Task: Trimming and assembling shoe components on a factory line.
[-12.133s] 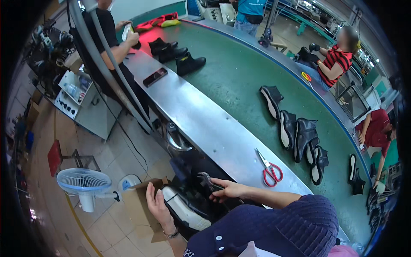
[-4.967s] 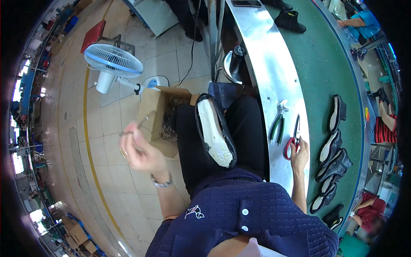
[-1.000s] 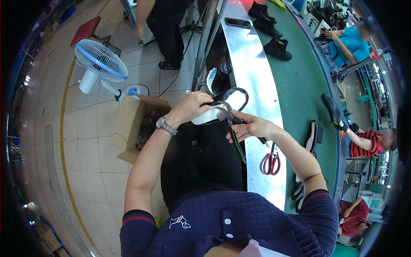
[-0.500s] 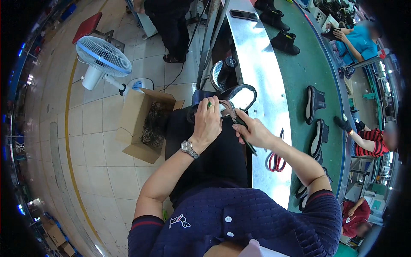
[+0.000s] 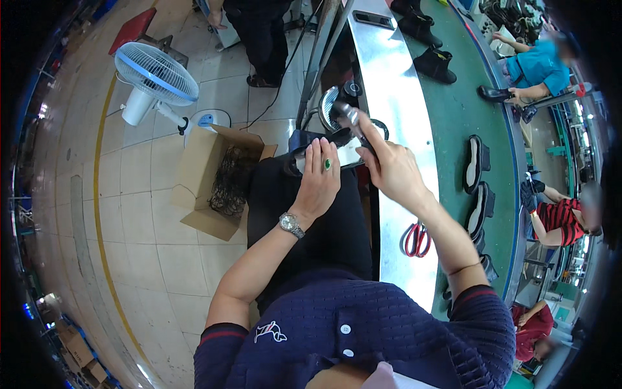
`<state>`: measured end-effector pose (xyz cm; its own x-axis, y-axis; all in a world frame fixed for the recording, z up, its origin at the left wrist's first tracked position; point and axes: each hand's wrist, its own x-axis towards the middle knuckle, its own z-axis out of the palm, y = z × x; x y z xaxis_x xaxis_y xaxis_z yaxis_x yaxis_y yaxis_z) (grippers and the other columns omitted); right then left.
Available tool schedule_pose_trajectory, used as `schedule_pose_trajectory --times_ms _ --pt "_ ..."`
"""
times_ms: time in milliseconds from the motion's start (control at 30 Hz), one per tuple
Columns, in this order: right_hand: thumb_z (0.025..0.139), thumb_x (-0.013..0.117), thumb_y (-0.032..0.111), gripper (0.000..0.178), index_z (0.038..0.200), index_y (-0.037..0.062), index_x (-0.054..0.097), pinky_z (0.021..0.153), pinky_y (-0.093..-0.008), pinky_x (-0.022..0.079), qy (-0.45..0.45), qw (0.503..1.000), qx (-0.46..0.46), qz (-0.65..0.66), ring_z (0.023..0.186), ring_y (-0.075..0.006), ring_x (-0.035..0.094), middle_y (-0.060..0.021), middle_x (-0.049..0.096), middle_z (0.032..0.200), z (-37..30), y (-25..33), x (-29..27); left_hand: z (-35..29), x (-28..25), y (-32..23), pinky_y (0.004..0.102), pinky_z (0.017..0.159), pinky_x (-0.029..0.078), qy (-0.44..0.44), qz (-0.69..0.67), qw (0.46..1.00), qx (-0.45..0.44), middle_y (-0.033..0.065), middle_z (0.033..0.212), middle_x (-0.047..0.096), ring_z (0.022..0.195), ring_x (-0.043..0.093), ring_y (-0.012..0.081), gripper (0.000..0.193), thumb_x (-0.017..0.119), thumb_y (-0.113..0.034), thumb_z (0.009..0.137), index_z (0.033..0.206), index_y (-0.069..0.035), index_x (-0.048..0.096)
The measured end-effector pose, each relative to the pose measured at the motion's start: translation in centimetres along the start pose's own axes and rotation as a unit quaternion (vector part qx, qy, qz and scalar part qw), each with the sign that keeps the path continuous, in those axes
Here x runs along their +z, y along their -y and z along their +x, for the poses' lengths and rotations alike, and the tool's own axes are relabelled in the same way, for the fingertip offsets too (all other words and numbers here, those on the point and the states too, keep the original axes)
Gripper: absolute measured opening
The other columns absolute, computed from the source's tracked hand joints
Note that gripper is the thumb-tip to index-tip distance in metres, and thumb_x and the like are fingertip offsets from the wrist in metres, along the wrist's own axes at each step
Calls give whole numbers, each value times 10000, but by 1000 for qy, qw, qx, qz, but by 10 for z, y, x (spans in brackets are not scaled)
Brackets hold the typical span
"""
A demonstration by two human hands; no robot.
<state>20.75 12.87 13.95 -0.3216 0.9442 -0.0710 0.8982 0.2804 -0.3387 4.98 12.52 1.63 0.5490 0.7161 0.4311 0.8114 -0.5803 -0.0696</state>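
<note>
A black shoe upper with a white bottom face (image 5: 350, 153) lies sole-up across my lap, close to the metal bench. My left hand (image 5: 319, 181), wearing a green-stoned ring and a watch, grips the shoe with its fingers laid along the white face. In my right hand (image 5: 400, 170) is a pair of pincers (image 5: 348, 113), its metal head above the shoe's far end. My palm hides most of the handles. Red-handled scissors (image 5: 416, 240) rest on the bench beside my right forearm.
A metal bench (image 5: 395, 84) runs along my right with a phone (image 5: 373, 19) on it. Beyond it, a green conveyor belt (image 5: 447, 110) carries several black shoes. To my left stand an open carton (image 5: 194, 178) and a fan (image 5: 155, 74). Co-workers sit across the belt.
My right hand has lifted and swung the pincers, so their head now points away from me above the shoe. The shoe has tilted and my left hand has shifted slightly. Belt shoes have moved.
</note>
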Motion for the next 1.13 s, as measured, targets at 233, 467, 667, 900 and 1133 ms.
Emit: schedule_pose_trajectory --times_ms 233,467,667,900,1133 --pt "890 551 79 707 1502 148 203 594 -513 476 55 998 26 -35 617 -434 614 -234 623 679 1 -12 14 9 10 4 480 1095 343 -44 -140 989 -12 280 1272 485 1275 432 435 487 592 -70 861 1274 142 446" --pt "812 546 42 790 1502 202 195 651 -544 481 43 996 75 10 698 -457 631 -250 642 733 5 -8 39 37 -46 21 422 863 478 140 -409 857 -280 222 1045 575 1036 546 378 284 656 -43 768 1012 61 554" --pt "945 509 87 631 1500 113 210 643 -502 490 -187 981 32 44 789 -461 644 -290 653 940 -17 -29 40 17 -4 -10 467 909 422 0 -147 985 -91 285 1073 560 1030 525 421 394 516 -107 812 1099 159 559" --pt "908 519 4 635 1489 86 277 614 -440 477 -6 998 64 18 673 -402 634 -244 635 753 -1 -24 20 4 -2 -8 482 1026 397 13 -48 995 -88 356 1160 561 1149 526 441 401 488 -132 867 1143 155 529" --pt "905 566 109 771 1530 145 115 685 -546 464 136 989 39 52 806 -455 660 -332 641 861 26 -54 28 15 0 -1 510 1111 332 20 -184 977 -106 387 1175 539 1242 491 444 238 456 -125 915 1048 73 450"
